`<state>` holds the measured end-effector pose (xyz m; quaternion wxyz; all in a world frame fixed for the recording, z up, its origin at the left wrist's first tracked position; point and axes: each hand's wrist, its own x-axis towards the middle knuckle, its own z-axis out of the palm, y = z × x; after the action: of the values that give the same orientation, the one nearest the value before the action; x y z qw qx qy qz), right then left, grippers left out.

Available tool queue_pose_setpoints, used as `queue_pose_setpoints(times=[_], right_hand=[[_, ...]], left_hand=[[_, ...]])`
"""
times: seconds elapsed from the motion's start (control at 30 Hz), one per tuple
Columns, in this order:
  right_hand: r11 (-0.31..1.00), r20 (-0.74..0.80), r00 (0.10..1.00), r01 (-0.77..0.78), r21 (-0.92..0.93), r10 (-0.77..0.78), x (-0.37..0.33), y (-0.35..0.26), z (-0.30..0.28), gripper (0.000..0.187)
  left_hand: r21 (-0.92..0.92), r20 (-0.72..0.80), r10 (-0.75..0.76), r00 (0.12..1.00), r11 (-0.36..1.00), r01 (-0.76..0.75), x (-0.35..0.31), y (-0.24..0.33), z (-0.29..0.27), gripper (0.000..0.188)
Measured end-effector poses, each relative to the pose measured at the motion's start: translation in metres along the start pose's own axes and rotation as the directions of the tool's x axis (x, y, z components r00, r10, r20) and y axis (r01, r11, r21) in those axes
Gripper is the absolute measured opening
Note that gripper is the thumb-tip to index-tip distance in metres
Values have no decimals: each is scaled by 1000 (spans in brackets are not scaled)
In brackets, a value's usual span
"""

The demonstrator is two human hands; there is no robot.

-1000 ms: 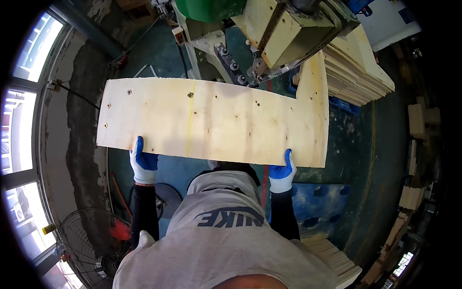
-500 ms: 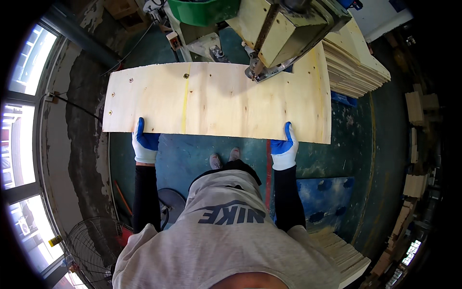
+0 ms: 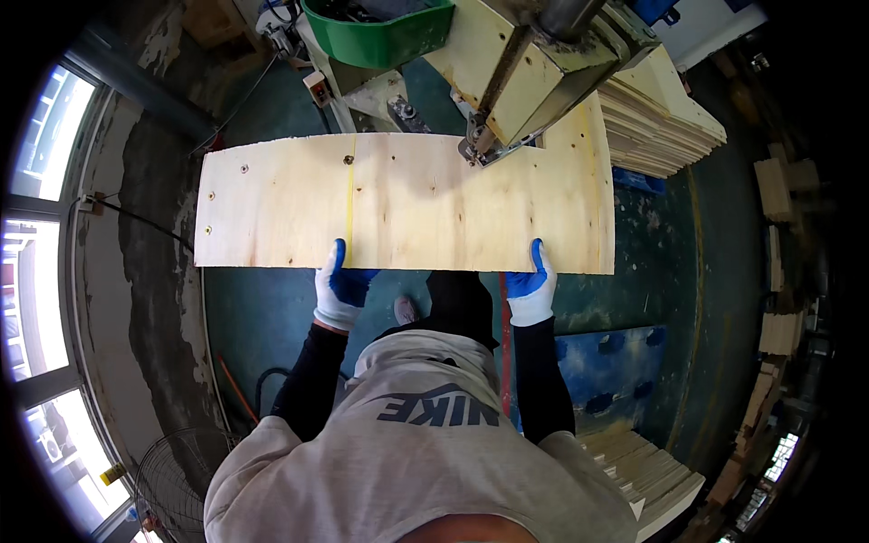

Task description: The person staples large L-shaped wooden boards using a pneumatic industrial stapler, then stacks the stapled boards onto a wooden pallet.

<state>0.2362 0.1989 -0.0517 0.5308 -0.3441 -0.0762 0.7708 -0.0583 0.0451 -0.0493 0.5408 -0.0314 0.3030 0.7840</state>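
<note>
A wide plywood panel (image 3: 416, 204) lies in front of me, with several small metal fittings at its left end and a yellow line across it. My left hand (image 3: 342, 288), in a white and blue glove, grips the near edge close to that line, thumb on top and fingers beneath. Farther right, my gloved right hand (image 3: 531, 288) holds the same edge in the same way. The head of a floor-standing machine (image 3: 529, 100) reaches over the panel's far right part, its metal tip at the surface. What supports the panel underneath is hidden.
A green bin (image 3: 378, 41) sits on the machine beyond the panel. Stacked boards (image 3: 656, 118) stand at the far right, with more boards (image 3: 647, 475) by my right side. A blue pallet (image 3: 611, 366) lies on the floor. A wire fan (image 3: 181, 480) stands at near left.
My left hand has slid right along the near edge, to the yellow line. The panel sits slightly closer to me, its near edge more level. One of my feet has shifted.
</note>
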Motion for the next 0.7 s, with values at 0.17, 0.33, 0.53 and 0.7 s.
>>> queue_pose_setpoints(times=[0.17,0.33,0.53,0.7], right_hand=[[1000,10,1000,-2,-28,3,-1,1,-4,33],[1000,32,999,-16,-11,16,2,-8,-15,42],[964,30,964,266,-29,-265,-33,-147,-66,77],[817,47,999,23,-577,6,53,-222,-8,75]], left_hand=[[35,-28,-6,1000,999,7,23,-12,-9,35],[-45,4,-11,1000,999,11,19,-12,22,31],[-3,-13,59,998,998,-59,22,7,20,33],[97,-7,110,994,989,-109,49,26,2,30]])
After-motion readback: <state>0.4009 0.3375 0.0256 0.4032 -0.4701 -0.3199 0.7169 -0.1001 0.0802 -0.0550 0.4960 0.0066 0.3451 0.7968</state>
